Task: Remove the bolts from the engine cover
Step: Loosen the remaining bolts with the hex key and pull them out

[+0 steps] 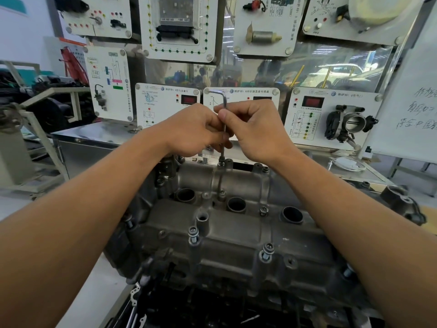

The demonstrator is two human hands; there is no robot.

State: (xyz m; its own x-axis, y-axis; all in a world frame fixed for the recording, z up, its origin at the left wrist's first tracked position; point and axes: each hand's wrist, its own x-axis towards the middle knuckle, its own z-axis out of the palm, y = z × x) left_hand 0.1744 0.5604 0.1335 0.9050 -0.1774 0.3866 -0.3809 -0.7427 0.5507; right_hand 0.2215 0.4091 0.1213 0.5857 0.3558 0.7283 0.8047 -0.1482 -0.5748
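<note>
A grey metal engine cover [236, 233] fills the lower middle of the head view. An L-shaped hex key [223, 100] stands upright with its tip in a bolt [221, 163] at the cover's far edge. My left hand [196, 131] and my right hand [255, 131] both pinch the key's long shaft, side by side. Two bolts stand partly raised at the near edge, one at the left [193, 234] and one at the right [267, 250]. Another bolt [263, 211] sits between the round plug holes.
Training panels with sensors and red displays [331, 114] stand on a steel bench behind the engine. A whiteboard [411, 110] leans at the right. A white dish [345, 163] lies on the bench at the right. Dark engine parts crowd the left background.
</note>
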